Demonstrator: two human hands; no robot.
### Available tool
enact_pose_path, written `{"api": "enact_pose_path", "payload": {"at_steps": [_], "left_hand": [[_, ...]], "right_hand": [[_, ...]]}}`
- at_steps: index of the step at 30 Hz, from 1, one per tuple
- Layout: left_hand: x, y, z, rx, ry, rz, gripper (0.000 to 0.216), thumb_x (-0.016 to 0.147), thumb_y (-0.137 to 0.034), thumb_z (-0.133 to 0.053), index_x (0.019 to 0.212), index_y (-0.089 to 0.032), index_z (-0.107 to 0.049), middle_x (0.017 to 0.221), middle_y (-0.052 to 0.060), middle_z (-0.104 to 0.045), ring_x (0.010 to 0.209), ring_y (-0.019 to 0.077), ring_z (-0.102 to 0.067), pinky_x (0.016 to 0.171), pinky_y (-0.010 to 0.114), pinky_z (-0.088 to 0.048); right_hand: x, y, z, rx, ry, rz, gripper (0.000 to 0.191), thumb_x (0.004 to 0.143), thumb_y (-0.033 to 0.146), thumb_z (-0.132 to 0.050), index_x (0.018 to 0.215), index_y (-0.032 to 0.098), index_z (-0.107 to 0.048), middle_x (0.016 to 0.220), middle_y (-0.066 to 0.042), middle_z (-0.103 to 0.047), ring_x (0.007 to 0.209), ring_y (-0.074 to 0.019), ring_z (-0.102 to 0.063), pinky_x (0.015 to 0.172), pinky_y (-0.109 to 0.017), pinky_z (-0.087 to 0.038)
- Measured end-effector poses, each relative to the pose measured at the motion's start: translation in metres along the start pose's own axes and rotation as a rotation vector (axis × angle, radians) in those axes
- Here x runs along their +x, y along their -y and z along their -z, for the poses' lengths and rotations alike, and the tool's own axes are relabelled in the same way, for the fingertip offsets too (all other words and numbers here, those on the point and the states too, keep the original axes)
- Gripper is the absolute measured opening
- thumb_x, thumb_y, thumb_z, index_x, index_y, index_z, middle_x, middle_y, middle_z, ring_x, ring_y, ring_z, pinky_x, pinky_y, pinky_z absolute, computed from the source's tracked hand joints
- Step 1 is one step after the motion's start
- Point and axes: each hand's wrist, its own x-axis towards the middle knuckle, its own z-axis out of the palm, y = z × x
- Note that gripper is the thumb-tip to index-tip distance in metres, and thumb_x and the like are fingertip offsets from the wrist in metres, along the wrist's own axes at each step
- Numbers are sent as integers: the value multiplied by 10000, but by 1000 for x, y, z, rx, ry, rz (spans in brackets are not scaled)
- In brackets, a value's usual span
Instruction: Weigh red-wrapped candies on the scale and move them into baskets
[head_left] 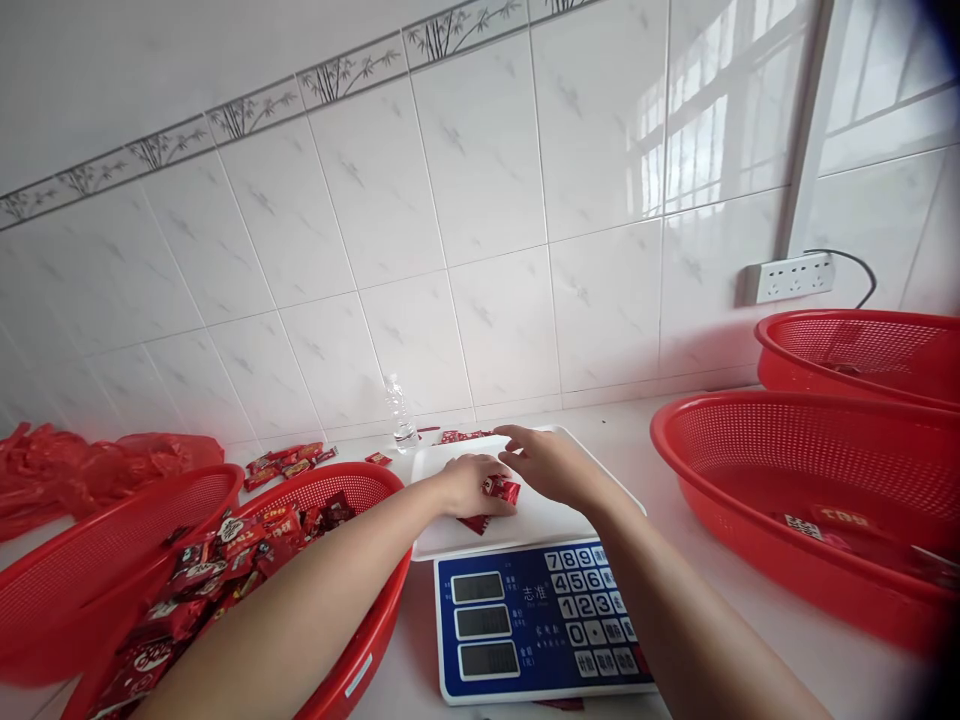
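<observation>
Hands meet over the scale tray (pixel 450 540) — left hand (pixel 469 485) gripping red packets (pixel 501 489), right hand (pixel 544 462) open.

A wall of glossy white tiles (pixel 480 200) with faint grey marbling rose behind the counter and filled most of the view. A narrow border strip (pixel 247 110) printed with bamboo sprigs ran across it high up, slanting upward from left to right. On the right, the tiles mirrored a bright barred window (pixel 697 110), and daylight gave the whole surface a pale sheen. A white pillar or frame edge (pixel 806 130) stood far right, with a white socket strip (pixel 793 277) fixed at its foot and a dark cable (pixel 855 262) looping away from it. The white countertop (pixel 622 420) met the wall along a low tiled skirting.
</observation>
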Motion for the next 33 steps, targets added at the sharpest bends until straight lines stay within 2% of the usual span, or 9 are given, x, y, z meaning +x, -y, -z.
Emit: {"api": "enact_pose_path", "payload": {"at_steps": [2,4,6,8,12,16,20,30,33], "left_hand": [[-7,5,11,-13,72,-84,396,637,-378,-723,1012,-265,-667,1115,52,-609,1097,291,-511,920,367,-406],[-16,8,20,1,117,-70,529,602,-406,-753,1102,-278,-641,1285,56,-518,1210,313,-433,990,386,-360],[-25,8,23,27,109,22,766,607,-532,-723,1292,-270,-504,1423,87,-377,1304,340,-319,1039,423,-306],[-32,6,19,53,86,168,933,665,-688,-580,1426,-225,-302,1482,140,-269,1359,364,-204,1054,478,-263],[-36,-6,0,123,52,396,917,722,-784,-352,1461,-278,-155,1540,139,-83,1386,404,-51,1025,641,-155],[-28,-16,-18,181,-32,388,786,693,-795,-364,1359,-380,-330,1492,90,-222,1335,407,-207,976,668,-214],[-19,-14,-25,265,-148,334,636,749,-746,-323,1201,-332,-493,1284,100,-433,1190,344,-388,935,568,-329],[-6,-9,-22,436,-136,273,439,902,-474,-291,1178,-236,-535,1129,138,-539,1068,310,-485,838,451,-411],[-2,-4,-18,395,-170,268,397,908,-458,-317,1140,-239,-554,1085,120,-575,1011,287,-538,779,389,-441]], "right_hand": [[0,-2,0,5,-6,11,410,871,274,-434,1270,254,-527,1088,-46,-677,977,-206,-611,786,-304,-441],[1,-3,-1,10,-11,26,406,873,273,-438,1269,251,-525,1092,-42,-676,962,-195,-619,788,-294,-444],[1,-4,0,10,-18,37,407,873,275,-440,1270,247,-523,1091,-39,-677,953,-193,-623,785,-292,-447],[0,-4,0,3,-25,37,414,870,280,-443,1274,240,-520,1089,-44,-678,954,-203,-622,777,-302,-451],[0,-1,0,-13,-23,39,420,862,275,-443,1271,237,-526,1061,-46,-691,954,-223,-624,764,-323,-460],[3,-3,-4,-18,-22,48,418,859,291,-437,1263,239,-531,1017,-44,-704,930,-219,-639,771,-324,-469],[10,-12,-12,-20,-25,66,412,860,329,-413,1248,271,-538,1006,-27,-708,890,-219,-653,746,-334,-486],[11,-14,-13,-31,-32,64,444,850,359,-390,1244,230,-549,981,-55,-716,880,-252,-660,734,-378,-509],[11,-14,-11,2,-40,68,462,846,368,-383,1256,219,-536,1026,-52,-705,888,-246,-657,732,-371,-513]]}}
